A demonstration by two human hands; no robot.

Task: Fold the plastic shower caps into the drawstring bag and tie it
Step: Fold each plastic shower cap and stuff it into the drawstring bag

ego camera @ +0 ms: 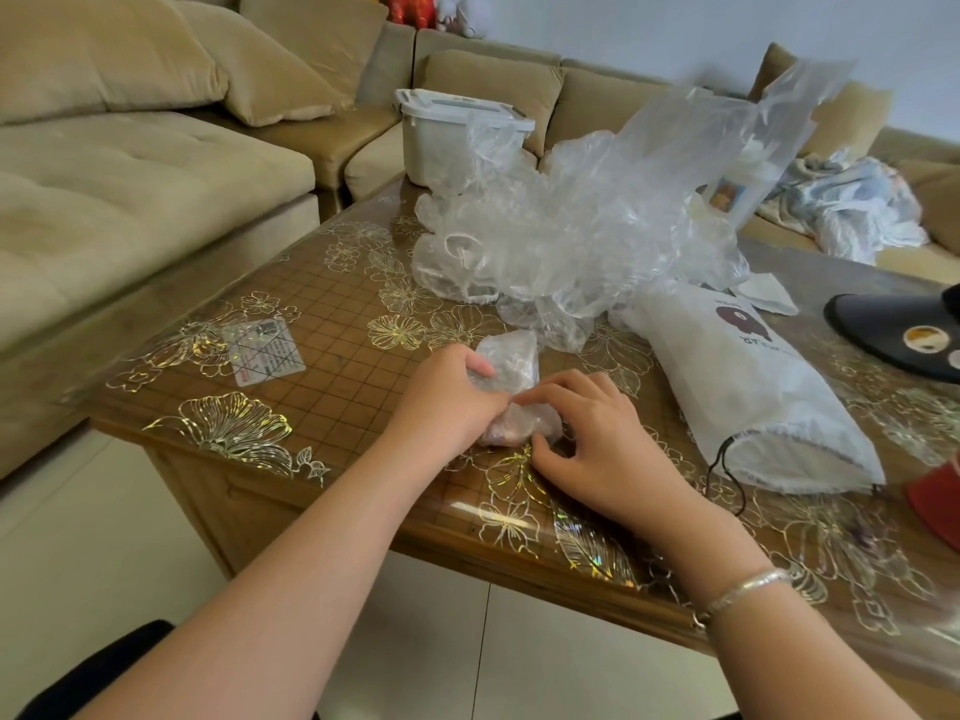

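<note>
One shower cap (511, 379) is pinched and folded by left hand (449, 394) and right hand (597, 433) at near table (322, 324) edge. Bag (748, 387) lies right. Slippery plastic could spring open if released.

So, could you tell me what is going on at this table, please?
A person is folding a clear shower cap on the table: the left hand grips it and the right hand pinches its near end. A heap of unfolded caps lies behind, and the white drawstring bag lies open-mouthed to the right, untied.
</note>
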